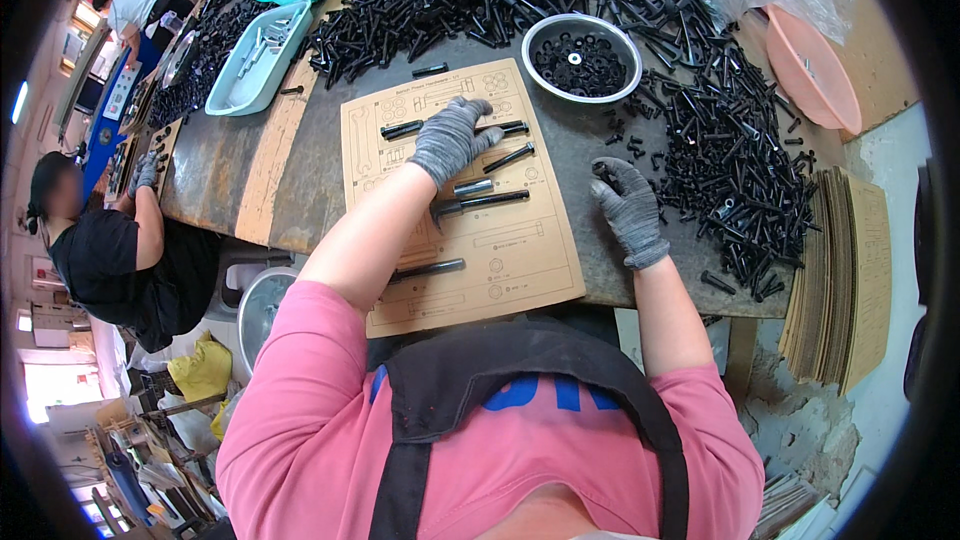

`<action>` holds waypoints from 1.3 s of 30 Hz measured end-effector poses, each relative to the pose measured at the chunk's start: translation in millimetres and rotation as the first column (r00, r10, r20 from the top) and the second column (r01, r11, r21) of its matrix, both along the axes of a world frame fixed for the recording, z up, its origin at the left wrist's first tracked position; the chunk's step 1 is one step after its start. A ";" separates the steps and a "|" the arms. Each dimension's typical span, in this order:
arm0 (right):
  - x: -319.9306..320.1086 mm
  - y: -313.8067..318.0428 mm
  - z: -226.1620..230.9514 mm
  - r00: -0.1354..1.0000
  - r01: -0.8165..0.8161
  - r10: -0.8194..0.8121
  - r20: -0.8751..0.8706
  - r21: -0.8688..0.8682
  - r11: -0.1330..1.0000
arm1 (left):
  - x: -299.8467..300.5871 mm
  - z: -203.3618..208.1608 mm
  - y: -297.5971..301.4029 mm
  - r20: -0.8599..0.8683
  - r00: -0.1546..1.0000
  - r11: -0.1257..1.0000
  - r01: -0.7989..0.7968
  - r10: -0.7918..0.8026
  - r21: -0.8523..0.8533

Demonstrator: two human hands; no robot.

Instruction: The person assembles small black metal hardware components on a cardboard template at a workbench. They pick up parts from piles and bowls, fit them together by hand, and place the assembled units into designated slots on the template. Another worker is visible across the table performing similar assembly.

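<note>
My left hand [447, 143], in a grey knit glove, is over the printed cardboard sheet [540, 250], fingers stretched and thumb apart. A black bolt [515, 127] lies at its thumb; another black rod-shaped piece [402, 129] lies by its wrist side. Below are a shorter bolt [511, 157], a thick black sleeve [473, 186], a long black bolt with a curved piece at its end [485, 202] and one more black rod [430, 269]. My right hand [630, 212], also gloved, is curled beside the sheet, with a small black fastener [602, 170] at its fingertips.
A metal bowl [527, 65] of black nuts stands beyond the sheet. Heaped black bolts [735, 165] spread along the right and far table. Plastic trays [222, 100] sit at the far left. Stacked cardboard [835, 270] stands at right. A co-worker [110, 250] sits at left.
</note>
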State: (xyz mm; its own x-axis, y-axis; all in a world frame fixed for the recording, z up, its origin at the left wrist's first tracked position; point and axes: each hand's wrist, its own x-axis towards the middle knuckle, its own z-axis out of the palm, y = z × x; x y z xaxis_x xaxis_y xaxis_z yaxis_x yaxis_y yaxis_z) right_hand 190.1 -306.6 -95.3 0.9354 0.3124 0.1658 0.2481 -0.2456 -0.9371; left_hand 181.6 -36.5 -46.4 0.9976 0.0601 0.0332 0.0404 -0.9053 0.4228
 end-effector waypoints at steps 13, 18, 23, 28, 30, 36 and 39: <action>-5.7 -3.3 -0.5 1.000 -0.017 0.017 -0.001 -0.051 0.999 | -3.7 -10.3 -11.2 -0.053 0.962 0.956 0.274 -0.270 0.106; -11.0 2.5 3.8 0.999 0.025 -0.021 0.043 -0.091 0.996 | -9.5 -7.7 -9.9 -0.090 0.968 0.968 0.242 -0.236 0.069; -29.9 28.1 28.4 0.959 -0.075 0.141 0.244 -0.263 0.962 | -25.2 -6.5 21.3 0.087 0.989 0.945 0.140 -0.119 -0.295; -73.3 76.2 43.5 0.713 -0.543 0.695 0.097 -0.550 0.634 | -67.5 -18.7 63.6 0.099 0.991 0.988 0.105 -0.094 -0.116; -96.6 100.5 40.2 0.562 -0.623 0.823 0.081 -0.614 0.486 | -83.1 -25.0 73.4 0.037 0.995 0.995 0.090 -0.088 -0.045; -138.4 139.1 30.7 0.436 -0.534 0.870 0.233 -0.711 0.458 | -94.0 -35.7 82.2 0.097 0.995 0.983 0.016 0.002 -0.184; -132.1 123.2 29.8 0.479 -0.503 0.844 0.241 -0.713 0.489 | -95.1 -38.4 82.1 0.132 0.991 0.981 0.014 0.012 -0.194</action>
